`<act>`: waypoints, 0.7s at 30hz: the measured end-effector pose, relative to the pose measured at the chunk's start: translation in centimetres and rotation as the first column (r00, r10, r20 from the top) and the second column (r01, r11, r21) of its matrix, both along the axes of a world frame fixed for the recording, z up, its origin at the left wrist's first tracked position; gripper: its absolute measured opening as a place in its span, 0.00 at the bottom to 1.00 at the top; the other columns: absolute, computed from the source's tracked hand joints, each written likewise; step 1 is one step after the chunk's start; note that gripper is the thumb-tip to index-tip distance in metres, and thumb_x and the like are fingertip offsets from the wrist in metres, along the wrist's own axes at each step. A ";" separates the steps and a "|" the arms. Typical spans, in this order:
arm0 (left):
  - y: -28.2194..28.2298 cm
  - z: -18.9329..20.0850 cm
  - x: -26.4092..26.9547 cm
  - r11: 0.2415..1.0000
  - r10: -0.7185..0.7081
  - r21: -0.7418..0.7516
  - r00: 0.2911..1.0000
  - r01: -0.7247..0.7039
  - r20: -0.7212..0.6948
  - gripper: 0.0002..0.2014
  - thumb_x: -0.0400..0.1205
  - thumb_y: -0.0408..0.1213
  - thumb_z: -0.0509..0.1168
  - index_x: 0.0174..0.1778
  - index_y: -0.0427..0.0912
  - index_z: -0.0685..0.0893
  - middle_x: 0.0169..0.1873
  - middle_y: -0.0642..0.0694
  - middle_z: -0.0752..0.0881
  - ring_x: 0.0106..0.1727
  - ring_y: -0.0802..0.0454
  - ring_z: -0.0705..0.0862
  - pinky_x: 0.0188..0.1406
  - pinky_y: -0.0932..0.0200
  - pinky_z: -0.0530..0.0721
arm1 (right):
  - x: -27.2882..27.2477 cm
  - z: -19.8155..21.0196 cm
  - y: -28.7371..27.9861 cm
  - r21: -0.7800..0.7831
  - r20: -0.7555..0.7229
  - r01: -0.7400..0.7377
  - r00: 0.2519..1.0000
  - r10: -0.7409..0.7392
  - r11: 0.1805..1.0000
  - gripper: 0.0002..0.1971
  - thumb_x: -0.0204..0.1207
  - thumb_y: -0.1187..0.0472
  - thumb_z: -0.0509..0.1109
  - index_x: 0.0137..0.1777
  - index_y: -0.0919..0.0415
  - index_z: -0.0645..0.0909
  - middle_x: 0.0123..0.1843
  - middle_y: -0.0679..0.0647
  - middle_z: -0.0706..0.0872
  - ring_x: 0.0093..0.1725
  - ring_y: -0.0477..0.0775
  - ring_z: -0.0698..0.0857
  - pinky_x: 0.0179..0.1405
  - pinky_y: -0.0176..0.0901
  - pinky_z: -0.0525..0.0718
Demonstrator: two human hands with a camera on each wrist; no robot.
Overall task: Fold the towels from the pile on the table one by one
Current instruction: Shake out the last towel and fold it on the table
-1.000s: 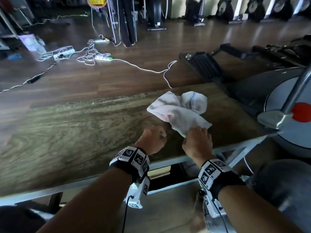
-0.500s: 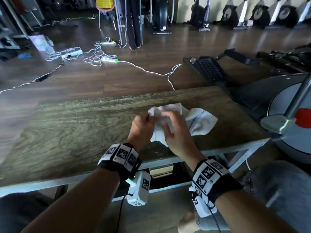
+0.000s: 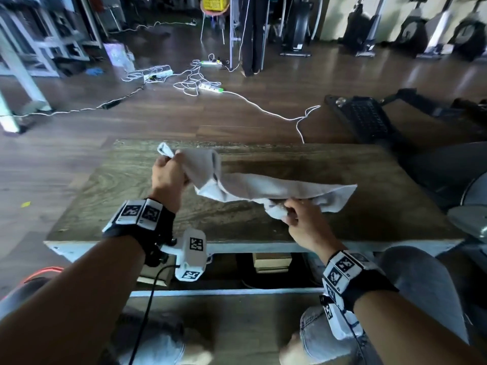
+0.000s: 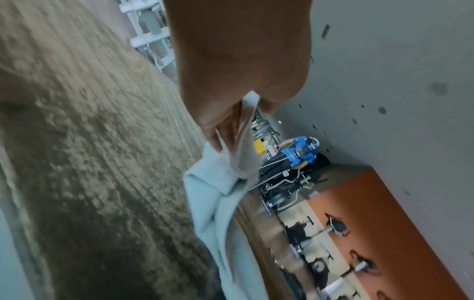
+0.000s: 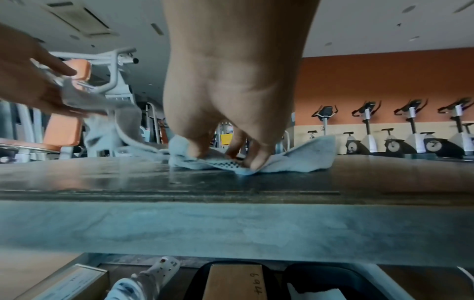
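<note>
Left grip: left hand point(image 3: 168, 172), centre-left of the head view, clenched on one end of the white towel point(image 3: 263, 189) and raised. Right grip: right hand point(image 3: 303, 219), lower right of centre, pinching the other end low against the tabletop point(image 3: 342, 164). Towel: stretched between both grips across mid-frame, twisted and partly bunched, its right end lying on the wood. No further pile is seen. Step judged in hand: opening out before folding. Corners are best located first, the twist shaken out, and the cloth laid flat with edges squared.
</note>
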State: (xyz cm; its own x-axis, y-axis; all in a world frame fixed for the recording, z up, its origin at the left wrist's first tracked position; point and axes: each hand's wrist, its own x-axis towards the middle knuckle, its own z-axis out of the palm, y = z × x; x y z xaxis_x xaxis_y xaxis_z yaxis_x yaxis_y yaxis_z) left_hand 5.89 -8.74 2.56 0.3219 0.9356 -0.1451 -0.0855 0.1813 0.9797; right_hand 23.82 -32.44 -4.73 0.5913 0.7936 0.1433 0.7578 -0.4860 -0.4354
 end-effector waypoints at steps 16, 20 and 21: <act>-6.4 -7.9 -1.1 0.653 -0.040 0.277 0.397 0.705 -0.917 0.24 0.75 0.57 0.66 0.67 0.57 0.73 0.64 0.42 0.74 0.68 0.38 0.71 0.66 0.40 0.76 | -4.1 -1.3 2.4 0.000 -0.162 0.289 0.945 -0.285 0.957 0.14 0.75 0.50 0.65 0.58 0.53 0.77 0.61 0.57 0.78 0.64 0.63 0.76 0.63 0.54 0.78; -5.6 -7.5 -1.4 0.690 -0.102 0.275 0.466 0.670 -0.879 0.13 0.77 0.47 0.66 0.56 0.51 0.80 0.57 0.42 0.78 0.61 0.40 0.76 0.61 0.45 0.78 | -3.4 -1.3 1.7 -0.181 -0.181 0.397 0.886 -0.428 0.900 0.32 0.81 0.42 0.61 0.77 0.62 0.65 0.73 0.68 0.65 0.73 0.71 0.62 0.75 0.62 0.64; -5.5 -7.4 -1.4 0.702 -0.121 0.297 0.519 0.648 -0.846 0.09 0.77 0.46 0.67 0.52 0.52 0.81 0.53 0.42 0.81 0.57 0.41 0.79 0.57 0.48 0.80 | -3.4 -1.3 1.9 -0.183 -0.200 0.389 0.884 -0.422 0.903 0.32 0.81 0.42 0.61 0.78 0.61 0.64 0.74 0.68 0.64 0.74 0.71 0.61 0.75 0.63 0.63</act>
